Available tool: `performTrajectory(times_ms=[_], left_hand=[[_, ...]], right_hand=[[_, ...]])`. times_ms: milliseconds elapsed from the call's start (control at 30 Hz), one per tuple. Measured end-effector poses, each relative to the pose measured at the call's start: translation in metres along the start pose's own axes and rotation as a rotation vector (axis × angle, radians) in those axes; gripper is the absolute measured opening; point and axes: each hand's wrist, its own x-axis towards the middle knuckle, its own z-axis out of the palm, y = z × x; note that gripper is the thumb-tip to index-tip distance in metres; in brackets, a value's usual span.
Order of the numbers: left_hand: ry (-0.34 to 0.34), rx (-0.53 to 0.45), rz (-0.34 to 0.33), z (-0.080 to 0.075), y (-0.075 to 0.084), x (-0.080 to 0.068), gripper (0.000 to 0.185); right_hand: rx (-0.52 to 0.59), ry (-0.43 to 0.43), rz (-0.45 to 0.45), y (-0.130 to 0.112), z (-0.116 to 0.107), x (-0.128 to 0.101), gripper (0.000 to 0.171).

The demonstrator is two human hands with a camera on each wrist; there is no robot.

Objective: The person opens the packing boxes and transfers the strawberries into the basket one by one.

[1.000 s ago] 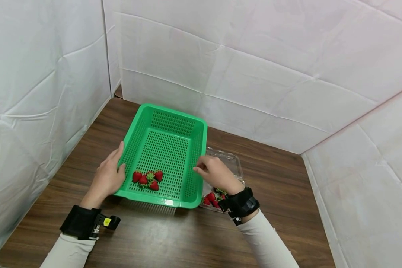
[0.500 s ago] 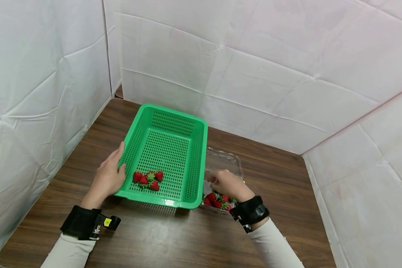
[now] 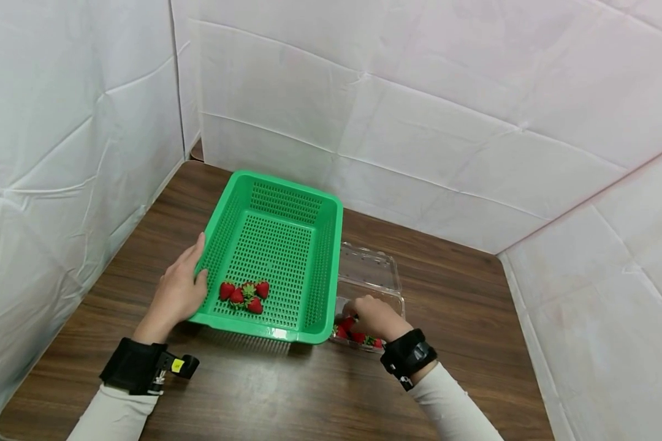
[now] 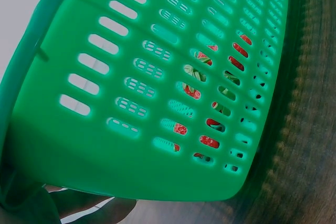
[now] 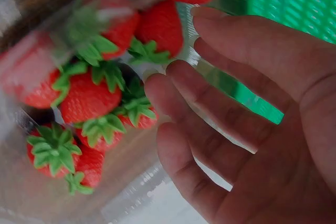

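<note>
From where I sit, the right hand is down in the clear plastic clamshell that lies open on the tabletop just beside the green basket, its fingers loosely curved and spread over the strawberries in the clamshell. In the right wrist view the fingertips are at the berries' edge, but I cannot tell that any berry is pinched; the grip looks relaxed and holds nothing that I can see. I judge these berries soft, light and easily bruised, with slick skin and leafy green caps, so I would take one by its broad shoulders near the cap, with thumb and two fingers and only slight pressure. The thin clamshell will probably flex and slide if pushed, so I would keep off its walls. The left hand rests against the near left wall of the basket, thumb at the rim and fingers straight along the outside, steadying it, not clasping it. The left wrist view shows only the perforated green wall close up, with red fruit glimpsed through the slots. Four strawberries in the basket lie clustered on its floor near the front left corner. The basket itself looks stiff and light, and its rim is the place to hold.
</note>
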Motion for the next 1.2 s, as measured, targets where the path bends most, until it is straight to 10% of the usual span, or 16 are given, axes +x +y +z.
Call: performTrajectory(times_ms=[1200], left_hand=[[0.003,-0.019,0.007,0.001,-0.001,0.000,0.073]], right_hand=[[-0.102,0.068,0.020,0.001,0.001,0.003,0.003]])
